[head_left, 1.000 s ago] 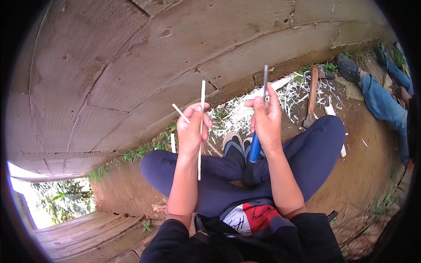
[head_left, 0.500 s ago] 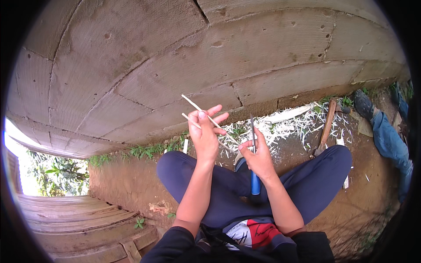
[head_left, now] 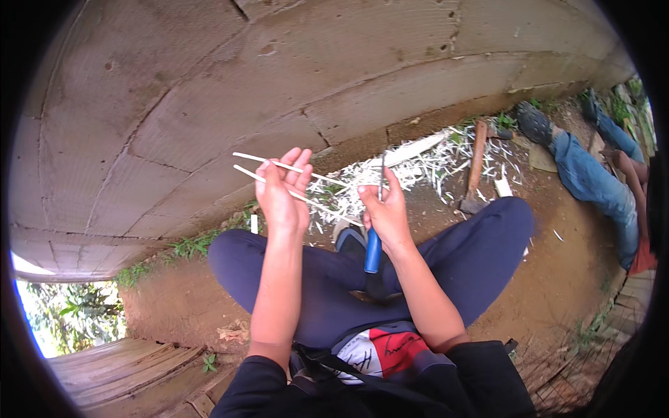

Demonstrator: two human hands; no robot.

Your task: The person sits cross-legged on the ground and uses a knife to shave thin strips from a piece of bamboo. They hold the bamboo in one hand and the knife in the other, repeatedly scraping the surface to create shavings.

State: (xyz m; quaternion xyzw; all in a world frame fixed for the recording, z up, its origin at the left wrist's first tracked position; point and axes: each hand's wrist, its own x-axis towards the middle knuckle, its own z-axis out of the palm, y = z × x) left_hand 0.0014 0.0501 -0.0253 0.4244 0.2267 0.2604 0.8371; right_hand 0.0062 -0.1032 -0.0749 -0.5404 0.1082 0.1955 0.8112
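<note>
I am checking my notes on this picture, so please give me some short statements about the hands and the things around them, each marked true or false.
1. The left hand holds two thin pale sticks. True.
2. The right hand is empty. False: it holds a blue-handled tool.
3. Pale shavings lie on the ground near the wall. True.
4. The wooden-handled tool rests on the person's lap. False: it lies on the ground.
5. Blue trousers of another person show at the right. True.
</note>
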